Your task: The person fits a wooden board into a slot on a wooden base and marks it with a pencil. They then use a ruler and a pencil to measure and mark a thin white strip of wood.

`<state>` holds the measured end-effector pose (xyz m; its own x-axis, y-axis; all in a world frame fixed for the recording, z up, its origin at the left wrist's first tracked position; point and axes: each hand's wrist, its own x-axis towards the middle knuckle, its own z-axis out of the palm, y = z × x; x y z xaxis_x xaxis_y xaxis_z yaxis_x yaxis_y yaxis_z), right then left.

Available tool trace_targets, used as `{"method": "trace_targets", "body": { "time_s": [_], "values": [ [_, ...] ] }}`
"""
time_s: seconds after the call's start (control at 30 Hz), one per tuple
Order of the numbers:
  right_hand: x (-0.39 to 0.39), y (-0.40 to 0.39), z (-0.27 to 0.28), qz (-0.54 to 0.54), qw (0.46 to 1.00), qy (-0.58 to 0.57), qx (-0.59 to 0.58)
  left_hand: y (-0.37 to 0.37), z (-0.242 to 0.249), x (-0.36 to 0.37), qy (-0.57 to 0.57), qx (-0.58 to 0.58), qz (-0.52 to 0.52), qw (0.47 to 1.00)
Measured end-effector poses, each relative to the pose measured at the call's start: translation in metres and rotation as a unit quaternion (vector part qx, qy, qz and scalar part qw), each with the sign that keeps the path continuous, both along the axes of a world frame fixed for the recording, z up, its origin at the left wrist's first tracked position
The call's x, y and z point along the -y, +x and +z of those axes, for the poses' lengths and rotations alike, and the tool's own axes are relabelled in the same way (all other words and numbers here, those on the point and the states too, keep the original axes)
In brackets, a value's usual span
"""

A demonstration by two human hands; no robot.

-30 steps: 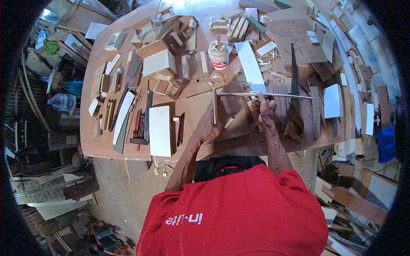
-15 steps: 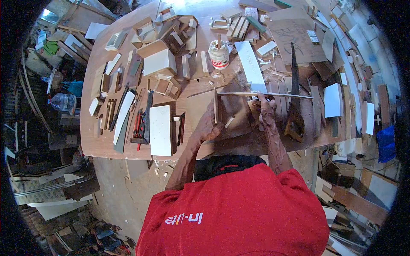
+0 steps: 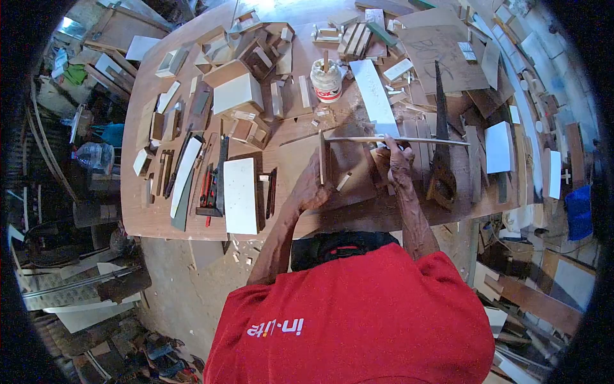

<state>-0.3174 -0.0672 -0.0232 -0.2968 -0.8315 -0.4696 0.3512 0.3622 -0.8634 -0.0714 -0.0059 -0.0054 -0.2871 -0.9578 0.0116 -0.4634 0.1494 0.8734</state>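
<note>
Apparently, two hands [image 3: 314, 187] hold two thin strips [image 3: 371, 139].

1 clear plastic container [image 3: 94, 155] left of the table [image 3: 135, 208]

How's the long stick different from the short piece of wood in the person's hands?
The long stick reaches much farther than the short piece. The long stick lies sideways across the person's front, but the short piece points away from them. The right hand holds the long stick, while the left hand holds the short piece. Both look thin and straight.
</note>
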Motion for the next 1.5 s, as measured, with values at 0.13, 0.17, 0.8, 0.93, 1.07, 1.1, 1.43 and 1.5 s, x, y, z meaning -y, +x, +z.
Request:
{"method": "trace_targets", "body": {
  "time_s": [0.13,0.17,0.8,0.93,1.07,1.1,1.43,1.5],
  "values": [
    [0.000,-0.001,0.000,0.015,1.000,0.001,-0.001,0.005,-0.011,-0.005,0.015,-0.122,-0.015,0.992],
    [0.000,-0.001,-0.003,0.012,1.000,-0.003,0.002,0.004,-0.010,-0.005,0.022,-0.108,-0.018,0.994],
    [0.000,0.006,0.000,0.000,0.996,-0.067,0.064,-0.004,-0.003,-0.010,0.006,0.013,0.039,0.999],
    [0.000,0.011,0.010,-0.001,0.997,-0.071,0.020,0.007,-0.018,-0.015,-0.031,-0.022,0.056,0.998],
    [-0.001,0.012,0.002,0.003,0.998,-0.065,0.023,0.024,-0.084,-0.024,0.096,-0.195,0.112,0.970],
    [-0.002,0.013,-0.001,0.004,0.998,-0.068,0.018,0.030,-0.109,-0.025,0.143,-0.197,0.137,0.960],
    [-0.036,0.027,0.021,-0.048,0.986,-0.116,0.110,0.034,-0.039,-0.036,0.369,-0.441,0.242,0.782],
    [-0.042,0.029,0.023,-0.065,0.985,-0.121,0.102,0.035,-0.041,-0.032,0.396,-0.445,0.217,0.773]
  ]
}}
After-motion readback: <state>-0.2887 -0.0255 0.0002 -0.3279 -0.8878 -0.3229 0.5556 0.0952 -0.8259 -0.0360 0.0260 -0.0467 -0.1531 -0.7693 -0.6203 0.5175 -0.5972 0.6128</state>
